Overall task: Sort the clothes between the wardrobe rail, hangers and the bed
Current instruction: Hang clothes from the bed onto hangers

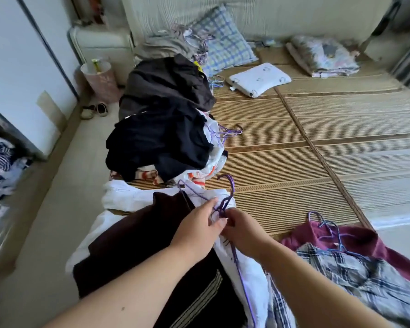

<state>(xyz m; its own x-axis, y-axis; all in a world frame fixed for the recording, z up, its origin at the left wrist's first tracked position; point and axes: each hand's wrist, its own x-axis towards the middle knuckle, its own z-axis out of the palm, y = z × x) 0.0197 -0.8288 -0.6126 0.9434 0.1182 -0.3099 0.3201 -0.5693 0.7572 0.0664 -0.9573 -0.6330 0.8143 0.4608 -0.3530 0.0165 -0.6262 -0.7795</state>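
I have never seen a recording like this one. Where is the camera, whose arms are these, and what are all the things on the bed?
There is no machine here. A person wears one wide-angle camera on the head, so the single picture looks forward and down at that person's own two bare arms.

The left hand and the right hand meet at the neck of a purple wire hanger, which lies on a white garment. Both seem to pinch it; the grip is partly hidden.

The bed is covered by a woven straw mat. On it lie a pile of dark clothes, a checked pillow, a small white pillow and a folded blanket. Nearer, at the right, a maroon garment and a plaid shirt carry more hangers. On the left, a wardrobe door shows.
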